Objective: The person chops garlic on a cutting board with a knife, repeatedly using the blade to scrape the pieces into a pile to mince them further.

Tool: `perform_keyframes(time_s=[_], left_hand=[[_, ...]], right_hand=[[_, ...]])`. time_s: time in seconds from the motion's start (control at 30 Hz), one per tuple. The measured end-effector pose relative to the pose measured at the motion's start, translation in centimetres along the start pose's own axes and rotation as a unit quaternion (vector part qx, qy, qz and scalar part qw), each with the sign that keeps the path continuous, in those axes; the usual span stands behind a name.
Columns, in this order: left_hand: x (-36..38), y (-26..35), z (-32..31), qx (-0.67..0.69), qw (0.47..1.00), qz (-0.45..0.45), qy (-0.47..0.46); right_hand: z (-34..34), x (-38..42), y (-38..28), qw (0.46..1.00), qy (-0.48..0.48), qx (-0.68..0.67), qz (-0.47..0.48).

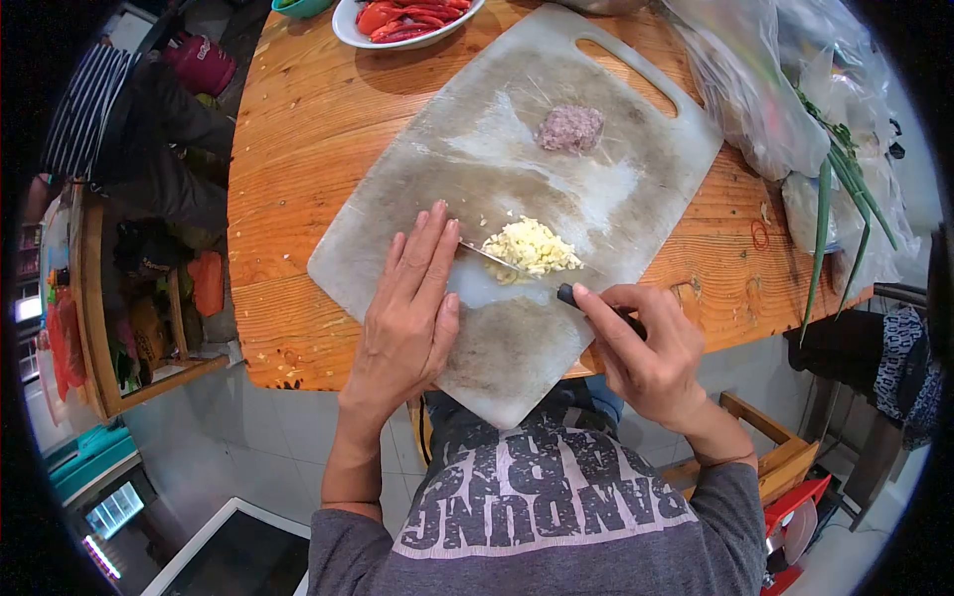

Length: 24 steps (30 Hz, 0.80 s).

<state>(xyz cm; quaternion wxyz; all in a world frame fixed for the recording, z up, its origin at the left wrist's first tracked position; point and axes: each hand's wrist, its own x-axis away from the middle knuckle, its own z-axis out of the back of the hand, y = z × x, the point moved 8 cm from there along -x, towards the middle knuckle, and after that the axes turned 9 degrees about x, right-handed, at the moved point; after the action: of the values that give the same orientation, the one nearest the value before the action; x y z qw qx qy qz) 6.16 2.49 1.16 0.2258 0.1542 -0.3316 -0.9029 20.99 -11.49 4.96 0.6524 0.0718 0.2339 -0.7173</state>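
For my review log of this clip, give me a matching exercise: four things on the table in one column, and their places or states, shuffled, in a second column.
Things:
1. minced garlic pile
2. minced meat lump
3. red pepper pieces
4. green onions

Places or states:
A. in a white bowl at the table's far edge
B. lying off the cutting board on the right, by plastic bags
C. beside the knife blade, mid-board
D. near the board's handle slot

Pairs: 1-C, 2-D, 3-A, 4-B. The left hand lies flat on the blade; the right hand grips the knife handle.
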Motion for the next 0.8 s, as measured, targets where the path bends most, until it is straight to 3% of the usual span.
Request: perform_keyframes(time_s=[0.2,0.8], left_hand=[[-0.3,0.2,0.0,0.008,1.0,-0.001,0.004],[-0.6,-0.2,-0.2,-0.012,1.0,-0.007,0.004]], right_hand=[[1.1,-1.3,-0.1,0.997,0.013,0.065,0.026],[0.5,-1.6,0.4,1.0,0.008,0.02,0.023]])
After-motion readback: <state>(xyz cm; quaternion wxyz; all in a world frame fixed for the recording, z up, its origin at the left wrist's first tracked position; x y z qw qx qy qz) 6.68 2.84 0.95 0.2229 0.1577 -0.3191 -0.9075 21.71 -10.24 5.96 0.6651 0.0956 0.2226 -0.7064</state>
